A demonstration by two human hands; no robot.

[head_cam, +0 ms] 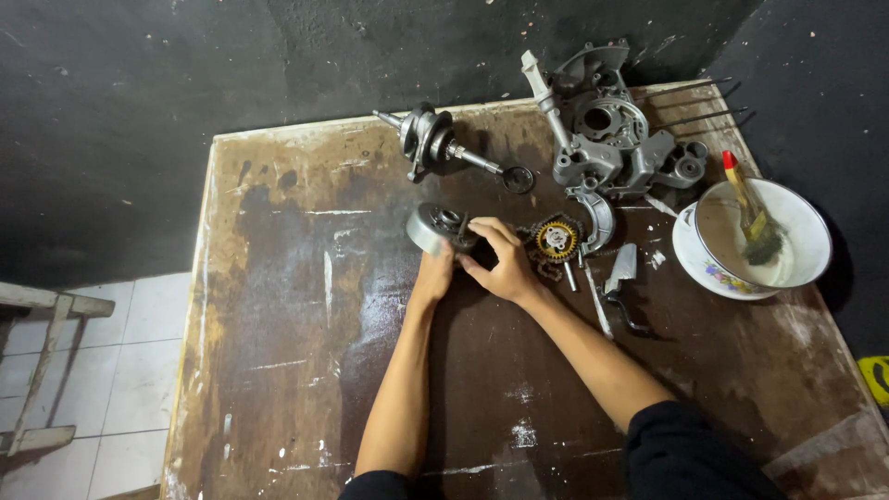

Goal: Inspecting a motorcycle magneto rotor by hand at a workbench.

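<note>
Head cam looked straight down on a worn brown desk (278, 352), scuffed w/ white paint flecks, pale trim along its edges. Both hands met near the desk's middle on a round grey metal drum (433, 227), prob. a clutch housing, though the far side was hidden by the hands. Left hand (435, 270) sat under/against the drum's near edge, fingers curled onto it. Right hand (505, 259) came in from the right, fingers (483, 233) bent over the drum's hub, gripping it; whether a small tool was pinched there I couldn't tell.

Just right of the right hand: a gold-centred sprocket gear (557, 240) w/ a bit of chain, touching a curved grey cover piece (597, 218). Behind the drum, a crankshaft w/ connecting rod (435, 139) lay on the desk. Top right, a grey engine case half (607, 139) stood at the desk's back edge. Far right, a white enamel bowl (796, 241) on a floral-rimmed plate (694, 264), a paintbrush (752, 218) w/ red-tipped handle leaning inside.

No packages or labels on the desk; a yellow-and-black marked shape (875, 375) showed at the right frame edge. Walls were dark, near black. Floor at left was pale tile (120, 370), w/ a light wooden frame (42, 361) standing on it.
</note>
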